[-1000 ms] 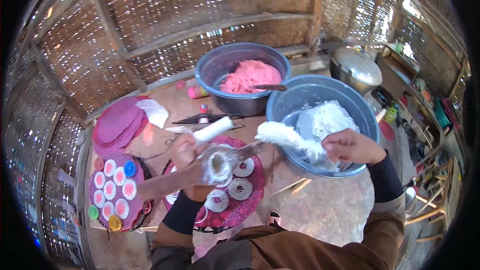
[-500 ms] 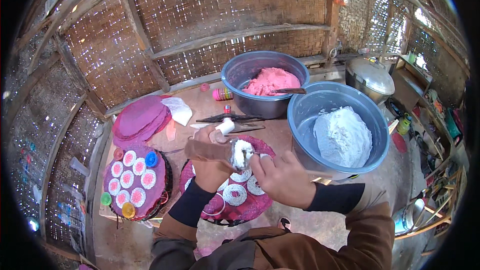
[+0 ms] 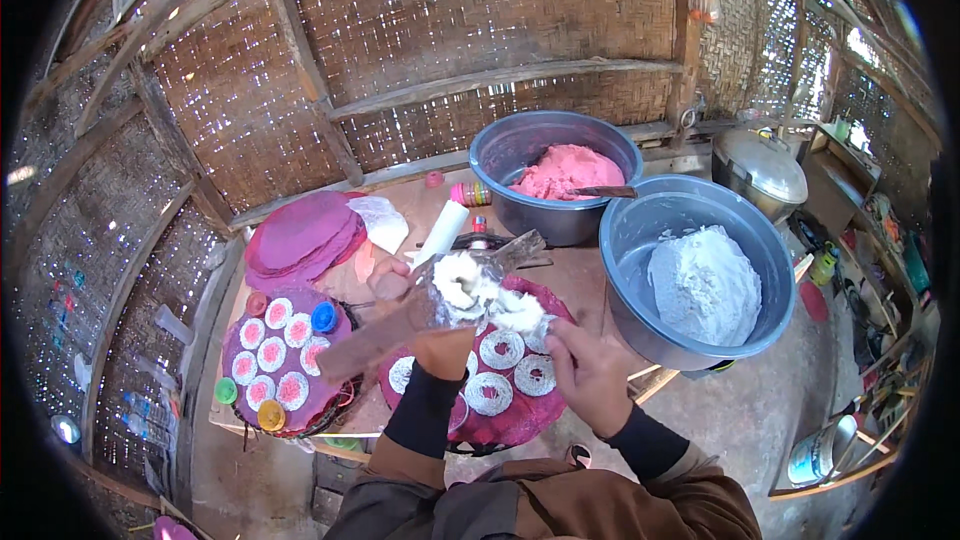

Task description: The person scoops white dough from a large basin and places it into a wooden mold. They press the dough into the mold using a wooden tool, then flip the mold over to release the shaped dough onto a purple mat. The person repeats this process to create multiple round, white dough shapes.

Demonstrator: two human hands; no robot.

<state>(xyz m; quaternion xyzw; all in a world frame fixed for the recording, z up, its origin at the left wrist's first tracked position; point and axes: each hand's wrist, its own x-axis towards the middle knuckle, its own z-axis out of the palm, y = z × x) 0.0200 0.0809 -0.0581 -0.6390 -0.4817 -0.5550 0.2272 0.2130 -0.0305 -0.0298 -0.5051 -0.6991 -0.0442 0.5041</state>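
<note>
My left hand [image 3: 440, 348] is closed on a wooden press [image 3: 375, 340], a tool with long wooden arms, a clear-looking barrel and a white plunger [image 3: 441, 230]. White dough [image 3: 462, 285] heaps over the barrel's mouth. A drawn-out lump of this dough reaches to my right hand [image 3: 592, 380], whose fingers are pinched at its end; any tool inside them is hidden. Beneath both hands is a round tray with a magenta sheet [image 3: 520, 420], carrying several white lacy dough rings [image 3: 489, 393].
Left stands another magenta-covered tray [image 3: 333, 404] with pink-centred rings and coloured cups. Behind it lie stacked magenta discs [image 3: 300, 245]. A grey tub [image 3: 485, 165] holds pink dough; a nearer tub [image 3: 615, 275] holds white dough. A lidded metal pot [image 3: 760, 165] sits at far right.
The press has turned and tilted, its white plunger now standing up to the upper left. My right hand has drawn back rightward and down from the barrel; more white dough shows between the hands.
</note>
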